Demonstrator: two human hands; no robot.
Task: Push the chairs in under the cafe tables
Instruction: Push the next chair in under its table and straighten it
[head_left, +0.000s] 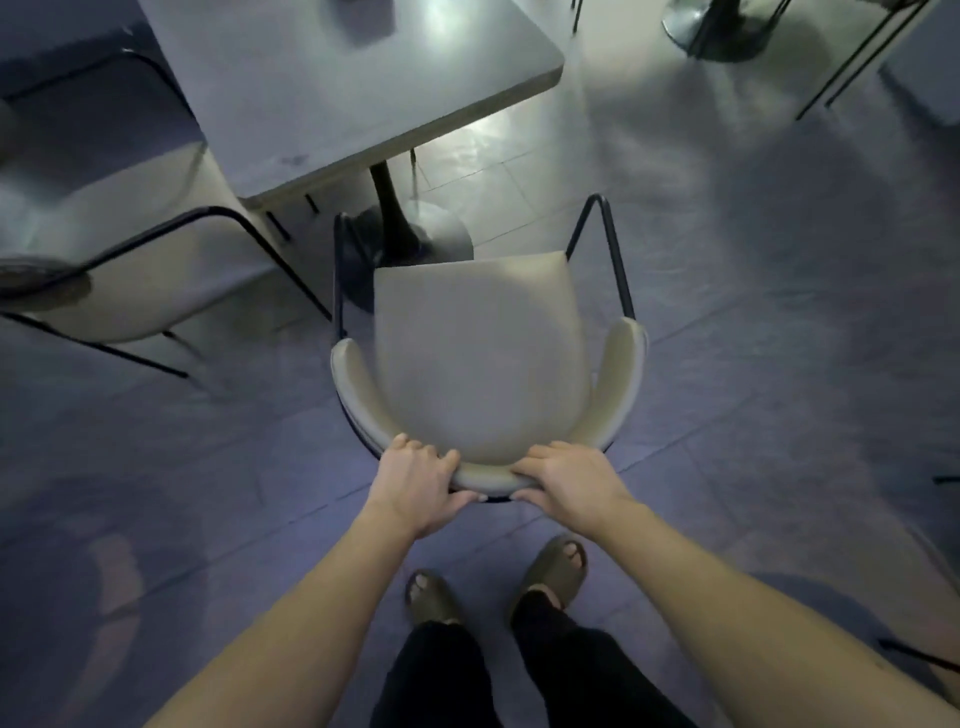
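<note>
The left hand (418, 480) and right hand (566, 480) are gripping the curved backrest (488, 480) of a beige chair (478, 353), fingers curled closed over its top edge. The chair is standing just short of the table (332, 88), its seat facing the table's dark pedestal (389, 213) and not under the top.

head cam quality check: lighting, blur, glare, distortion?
Head view: dim, bluish light; glare patches on the table top and on the floor beyond it; wide-angle bowing of straight edges toward the frame borders; soft blur on the neighbouring chair at left, while the left hand and right hand on the chair backrest read fairly sharp.
</note>
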